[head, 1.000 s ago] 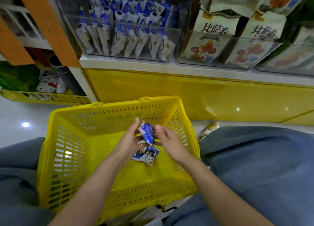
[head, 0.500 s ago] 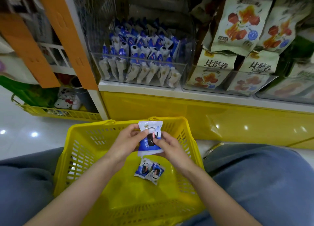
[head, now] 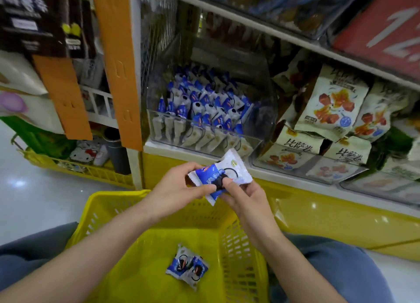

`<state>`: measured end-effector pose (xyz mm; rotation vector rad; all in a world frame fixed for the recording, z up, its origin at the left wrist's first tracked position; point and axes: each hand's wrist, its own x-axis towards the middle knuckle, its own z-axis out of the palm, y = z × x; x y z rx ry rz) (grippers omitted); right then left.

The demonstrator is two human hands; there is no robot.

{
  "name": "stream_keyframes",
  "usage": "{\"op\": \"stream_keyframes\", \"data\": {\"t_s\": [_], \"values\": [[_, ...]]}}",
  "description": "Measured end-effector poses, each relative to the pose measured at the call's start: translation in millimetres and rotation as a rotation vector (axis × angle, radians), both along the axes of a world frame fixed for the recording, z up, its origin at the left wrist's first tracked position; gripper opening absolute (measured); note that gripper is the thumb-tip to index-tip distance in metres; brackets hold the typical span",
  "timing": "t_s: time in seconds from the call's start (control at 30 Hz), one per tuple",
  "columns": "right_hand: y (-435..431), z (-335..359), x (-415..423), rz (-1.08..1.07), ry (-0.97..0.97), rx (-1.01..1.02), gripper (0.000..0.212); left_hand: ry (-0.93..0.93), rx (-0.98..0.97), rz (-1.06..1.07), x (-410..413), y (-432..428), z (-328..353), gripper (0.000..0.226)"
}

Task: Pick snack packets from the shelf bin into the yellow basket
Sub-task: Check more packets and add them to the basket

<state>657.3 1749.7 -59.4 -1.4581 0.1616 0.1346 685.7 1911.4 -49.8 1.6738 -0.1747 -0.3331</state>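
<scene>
STEP: packet (head: 234, 166) held above the far rim of basket (head: 106, 214), just below bin (head: 204, 141) | GRIP: left hand (head: 179, 189) and right hand (head: 247, 200) both pinch it, fingers curled on its edges | HOW: lower over the basket's middle and release both pinches together, beside two packets (head: 187, 266) on its floor | FEEL: slick crinkly film, flat pillow shape, crimped ends; basket of rigid slotted plastic; bin clear and hard-walled

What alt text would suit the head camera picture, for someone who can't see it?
The left hand and right hand hold a blue-and-white snack packet above a yellow basket with two packets lying inside. Behind, a clear shelf bin is full of the same packets.
</scene>
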Motion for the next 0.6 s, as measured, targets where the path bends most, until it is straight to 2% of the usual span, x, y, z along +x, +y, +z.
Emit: {"op": "stream_keyframes", "data": {"t_s": [0.1, 0.17, 0.23, 0.33, 0.47, 0.6], "values": [[-9, 14, 5, 0.136, -0.018, -0.214, 0.031, -0.029, -0.039, 0.005, 11, 9, 6, 0.029], [-14, 22, 8, 0.212, -0.009, -0.287, 0.031, -0.051, -0.077, 0.014, 16, 11, 11, 0.034], [-16, 31, 12, 0.238, -0.051, -0.397, 0.026, -0.144, -0.039, 0.019, 22, 10, 18, 0.036], [-15, 47, 20, 0.215, -0.203, -0.58, 0.035, -0.313, 0.056, -0.047, 30, 8, 31, 0.032], [-3, 64, 32, 0.248, -0.287, -0.688, 0.018, -0.423, 0.081, -0.075, 40, 7, 43, 0.027], [0, 83, 56, 0.147, -0.337, -0.666, 0.017, -0.572, 0.217, 0.036, 51, 14, 46, 0.023]]}}
